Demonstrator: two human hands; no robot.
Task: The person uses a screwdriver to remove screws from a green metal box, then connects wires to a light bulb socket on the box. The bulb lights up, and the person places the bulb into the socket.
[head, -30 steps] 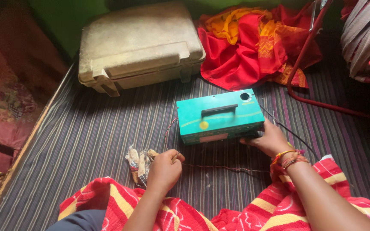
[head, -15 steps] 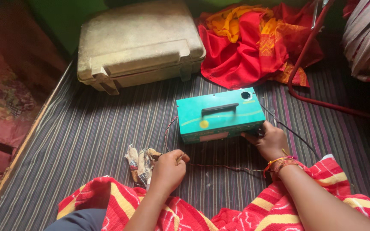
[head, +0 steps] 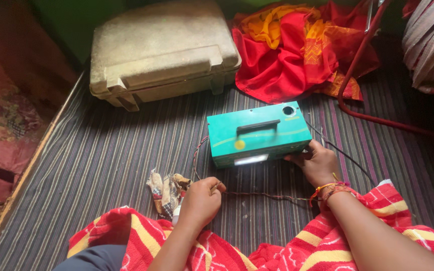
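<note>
A teal box (head: 258,134) with a black handle lies on the striped mat (head: 101,155). The right hand (head: 317,163) grips its near right corner, fingers curled on it. The left hand (head: 201,200) pinches a thin wire (head: 257,194), beside a crumpled rag (head: 164,188). A beige case (head: 161,50) sits behind.

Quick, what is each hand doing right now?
Left hand: closed, pinching the twisted wire.
Right hand: fingers curled against the near right corner of the teal box; a full grip cannot be told.
</note>
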